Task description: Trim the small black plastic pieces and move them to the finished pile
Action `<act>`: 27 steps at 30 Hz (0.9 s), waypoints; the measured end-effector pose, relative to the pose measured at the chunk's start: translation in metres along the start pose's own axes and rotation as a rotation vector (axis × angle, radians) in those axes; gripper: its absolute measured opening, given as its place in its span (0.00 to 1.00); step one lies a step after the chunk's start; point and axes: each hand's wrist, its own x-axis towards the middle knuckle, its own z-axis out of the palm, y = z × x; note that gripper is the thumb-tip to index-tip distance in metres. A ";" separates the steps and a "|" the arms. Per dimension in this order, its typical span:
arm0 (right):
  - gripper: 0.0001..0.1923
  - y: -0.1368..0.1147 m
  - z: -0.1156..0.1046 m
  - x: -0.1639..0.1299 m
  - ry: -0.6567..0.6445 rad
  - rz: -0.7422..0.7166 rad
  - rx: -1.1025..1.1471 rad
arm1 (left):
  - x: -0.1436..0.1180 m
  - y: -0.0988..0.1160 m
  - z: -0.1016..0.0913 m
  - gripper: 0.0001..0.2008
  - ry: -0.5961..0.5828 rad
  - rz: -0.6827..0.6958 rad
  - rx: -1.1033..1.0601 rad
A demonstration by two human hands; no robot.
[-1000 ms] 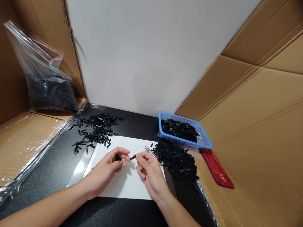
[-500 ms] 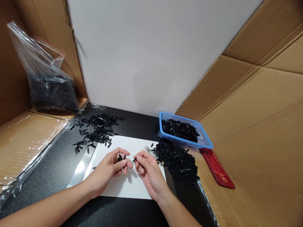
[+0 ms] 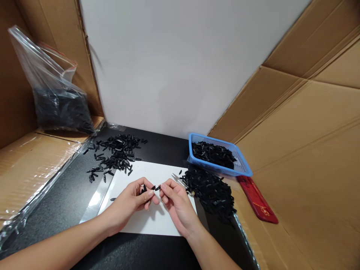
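Observation:
My left hand (image 3: 138, 195) is closed around a few small black elongated pieces (image 3: 144, 188), one of them pinched at the thumb and fingertip. Close beside it, my right hand (image 3: 174, 198) pinches another slim black piece (image 3: 158, 188) between thumb and forefinger. The tips of the two held pieces almost meet; whether they touch I cannot tell. Both hands are over a white sheet (image 3: 152, 225). Small metal snips (image 3: 180, 180) lie by the right hand, partly covered by a dense heap of black pieces (image 3: 215, 195).
A looser pile of black pieces (image 3: 119, 152) lies at the left back. Behind the right heap stands a blue basket (image 3: 242, 165) holding more pieces. A clear bag (image 3: 62, 108) with dark contents leans at far left. A red flat object (image 3: 261, 204) lies at right, beside cardboard walls.
My left fingers have closed, bringing a black piece up to the thumb tip. The piece in my right hand has turned and come nearer to the left fingertips.

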 end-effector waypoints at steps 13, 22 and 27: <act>0.14 0.002 0.005 -0.001 -0.024 0.034 -0.067 | 0.002 -0.003 -0.004 0.12 0.041 0.153 0.204; 0.14 0.002 0.001 0.001 0.021 -0.058 -0.085 | 0.000 -0.001 -0.004 0.07 -0.005 0.109 0.169; 0.14 0.001 0.001 0.002 0.031 -0.070 -0.081 | 0.000 -0.002 -0.005 0.06 0.007 0.092 0.110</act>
